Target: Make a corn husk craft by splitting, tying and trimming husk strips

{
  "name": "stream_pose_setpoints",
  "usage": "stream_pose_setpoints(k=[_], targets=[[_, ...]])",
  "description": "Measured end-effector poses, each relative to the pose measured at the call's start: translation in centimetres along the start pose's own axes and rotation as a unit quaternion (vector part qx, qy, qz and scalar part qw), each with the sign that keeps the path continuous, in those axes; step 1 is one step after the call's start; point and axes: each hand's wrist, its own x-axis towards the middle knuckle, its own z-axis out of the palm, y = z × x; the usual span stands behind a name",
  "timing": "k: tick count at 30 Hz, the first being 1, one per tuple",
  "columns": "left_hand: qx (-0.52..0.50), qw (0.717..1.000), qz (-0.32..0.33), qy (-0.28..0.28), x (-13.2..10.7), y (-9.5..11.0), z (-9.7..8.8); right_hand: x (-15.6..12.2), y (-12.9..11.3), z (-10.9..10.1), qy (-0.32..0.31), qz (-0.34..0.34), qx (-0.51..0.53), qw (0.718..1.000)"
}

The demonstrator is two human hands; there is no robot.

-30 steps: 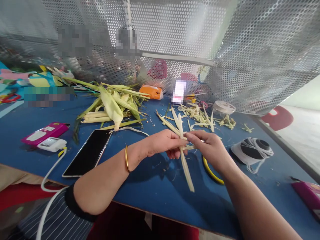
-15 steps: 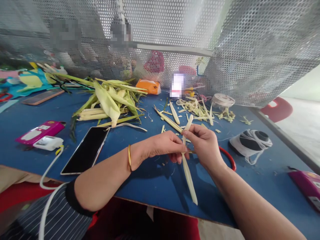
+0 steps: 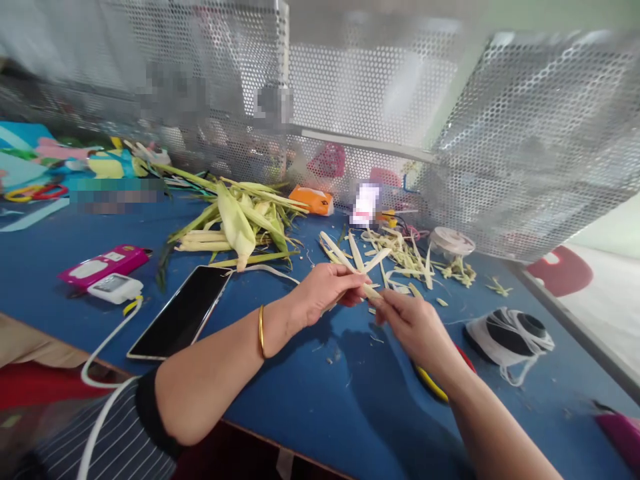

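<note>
Over the blue counter [image 3: 310,407], near its front edge, the left hand [image 3: 327,290] pinches pale husk strips [image 3: 371,291] between thumb and fingers, while the right hand [image 3: 417,327], just beside it, grips their lower end, the free tips fanning out beyond. Farther back lie a heap of green husks [image 3: 237,230] on the left and shredded scraps [image 3: 400,250] on the right, with a dark-screened tablet [image 3: 181,313] near the left forearm and a spool of white thread [image 3: 510,337] well to the right.

Two hands [image 3: 327,290], one bangle [image 3: 261,333], one husk pile [image 3: 236,227], one orange packet [image 3: 310,199], one tablet [image 3: 181,317] and one thread spool [image 3: 505,335] can be spotted, fwiw.
</note>
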Motion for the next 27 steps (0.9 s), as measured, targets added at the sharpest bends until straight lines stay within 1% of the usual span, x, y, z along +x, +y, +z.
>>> stream_pose_setpoints(k=[3, 5, 6, 7, 8, 9, 11, 12, 13, 14, 15, 16, 17, 18, 20, 21, 23, 27], targets=[[0.002, 0.999, 0.010, 0.044, 0.2, -0.6, 0.3, -0.1, 0.0, 0.6, -0.014, -0.020, -0.030, 0.999], [-0.018, 0.998, 0.004, 0.061, 0.1, -0.7, 0.4, 0.0, 0.2, 0.8, -0.007, -0.023, -0.054, 0.998], [-0.029, 0.998, -0.002, 0.060, 0.1, -0.6, 0.4, 0.1, 0.3, 0.8, 0.006, -0.024, -0.065, 0.998], [-0.041, 0.998, -0.007, 0.052, 0.0, -0.4, 0.4, 0.1, 0.4, 0.7, 0.031, -0.028, -0.079, 0.996], [-0.053, 0.998, -0.017, 0.037, -0.1, -0.2, 0.3, 0.2, 0.5, 0.7, 0.072, -0.032, -0.096, 0.992], [-0.066, 0.997, -0.025, 0.021, -0.1, 0.0, 0.2, 0.1, 0.5, 0.6, 0.124, -0.039, -0.115, 0.985], [-0.089, 0.995, -0.035, 0.000, -0.2, 0.3, 0.0, -0.1, 0.4, 0.4, 0.233, -0.057, -0.143, 0.960], [-0.098, 0.995, -0.032, -0.005, -0.2, 0.4, -0.1, -0.2, 0.2, 0.3, 0.272, -0.067, -0.144, 0.949], [-0.104, 0.994, -0.029, -0.006, -0.2, 0.4, -0.1, -0.4, -0.1, 0.4, 0.289, -0.076, -0.132, 0.945], [-0.108, 0.994, -0.025, -0.007, -0.2, 0.3, -0.1, -0.5, -0.4, 0.5, 0.281, -0.080, -0.104, 0.951], [-0.114, 0.993, -0.021, -0.008, -0.2, 0.2, 0.1, -0.6, -0.6, 0.9, 0.250, -0.072, -0.063, 0.964], [-0.124, 0.992, -0.020, -0.008, -0.3, 0.0, 0.3, -0.6, -0.9, 1.3, 0.204, -0.052, -0.012, 0.977], [-0.138, 0.990, -0.022, -0.008, -0.4, -0.2, 0.5, -0.6, -1.1, 1.9, 0.145, -0.021, 0.045, 0.988], [-0.153, 0.988, -0.029, -0.009, -0.5, -0.4, 0.7, -0.5, -1.2, 2.5, 0.088, 0.021, 0.105, 0.990], [-0.184, 0.982, -0.046, -0.012, -0.7, -0.7, 1.2, -0.3, -1.2, 3.6, 0.001, 0.091, 0.211, 0.973], [-0.195, 0.979, -0.053, -0.014, -0.8, -0.8, 1.4, -0.2, -1.2, 4.1, -0.022, 0.116, 0.244, 0.963], [-0.205, 0.977, -0.055, -0.010, -0.8, -0.9, 1.5, -0.1, -1.1, 4.5, -0.034, 0.137, 0.277, 0.951], [-0.213, 0.976, -0.040, 0.004, -0.6, -0.8, 1.3, -0.1, -1.2, 4.5, -0.029, 0.125, 0.305, 0.944]])
